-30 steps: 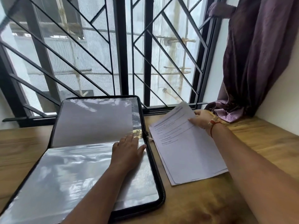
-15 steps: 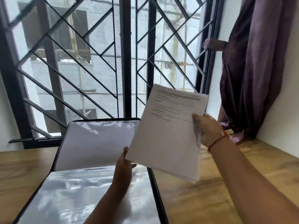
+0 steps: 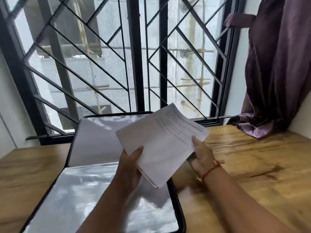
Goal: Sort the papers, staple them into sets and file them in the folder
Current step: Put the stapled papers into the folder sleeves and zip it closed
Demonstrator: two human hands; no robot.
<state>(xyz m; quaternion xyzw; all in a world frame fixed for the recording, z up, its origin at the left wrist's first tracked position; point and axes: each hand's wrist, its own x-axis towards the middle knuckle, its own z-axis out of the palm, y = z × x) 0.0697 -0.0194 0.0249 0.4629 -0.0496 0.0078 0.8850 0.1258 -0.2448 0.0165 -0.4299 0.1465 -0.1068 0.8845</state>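
- We hold the papers (image 3: 161,145) tilted in the air, above the right rim of the open folder (image 3: 94,190).
- Our left hand (image 3: 129,167) pinches their near edge; our right hand (image 3: 202,157) grips their right side, thumb on top.
- The folder lies on the surface (image 3: 252,165), reaching its far edge.

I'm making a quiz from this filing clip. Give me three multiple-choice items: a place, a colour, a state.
1. Where are the papers? A) flat on the table B) in the air over the folder C) on the windowsill
2. What colour is the curtain? A) purple B) green C) yellow
3. The folder is: A) closed B) open C) upside down
Answers: 1 B, held above its right edge; 2 A, the cloth is purple; 3 B, its clear sleeves show.
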